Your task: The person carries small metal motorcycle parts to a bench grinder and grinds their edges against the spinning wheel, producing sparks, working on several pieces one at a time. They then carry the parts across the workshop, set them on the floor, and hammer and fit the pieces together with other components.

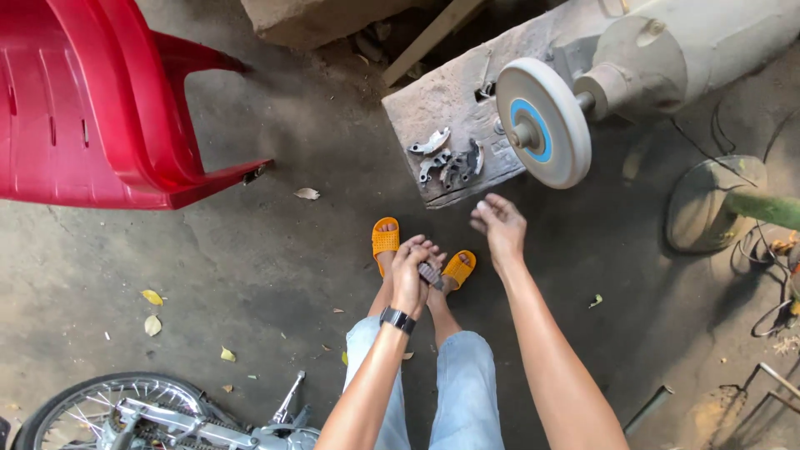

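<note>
No packages, signs or screens show; only a round blue label (531,125) on the grinding wheel (557,158), at one o'clock.

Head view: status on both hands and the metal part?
Left hand shut on small metal part. Right hand open, empty, below grinding wheel. More metal parts on the block. Nothing between hands and wheel.

I see a worn wooden block (446,100) on the dusty concrete floor (275,250), carrying several grey metal parts (450,160). Dry leaves (152,310) lie scattered on the floor beside a red plastic chair (92,100).
</note>
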